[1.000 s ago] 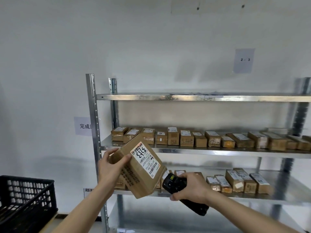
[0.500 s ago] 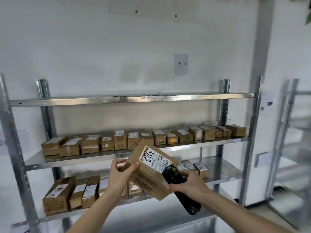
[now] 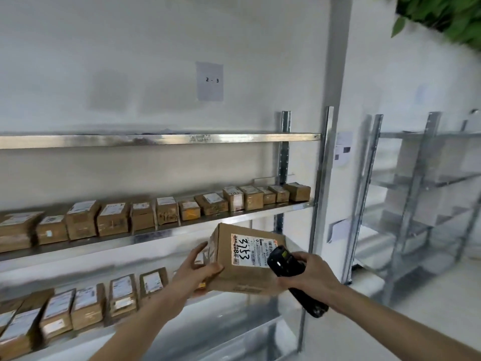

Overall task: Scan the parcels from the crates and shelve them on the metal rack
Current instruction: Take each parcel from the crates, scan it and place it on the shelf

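My left hand (image 3: 199, 269) grips the left end of a brown cardboard parcel (image 3: 244, 277), held in the air in front of the metal rack (image 3: 161, 140). A white shipping label with handwritten digits faces me on the parcel's top. In my right hand (image 3: 309, 276) is a black handheld scanner (image 3: 287, 267), its head resting against the label's right edge. The parcel hovers near the right end of the rack, between the middle shelf (image 3: 234, 220) and the lower shelf.
Rows of small brown parcels (image 3: 161, 213) fill the middle shelf, and more parcels (image 3: 86, 307) stand on the lower shelf at left. The top shelf looks bare. A second, bare metal rack (image 3: 416, 204) stands to the right. A paper sign (image 3: 209, 81) hangs on the wall.
The view has swung right along the rack, and the black crate has left the frame. The parcel went from tilted to nearly level, and the scanner moved up onto its label.
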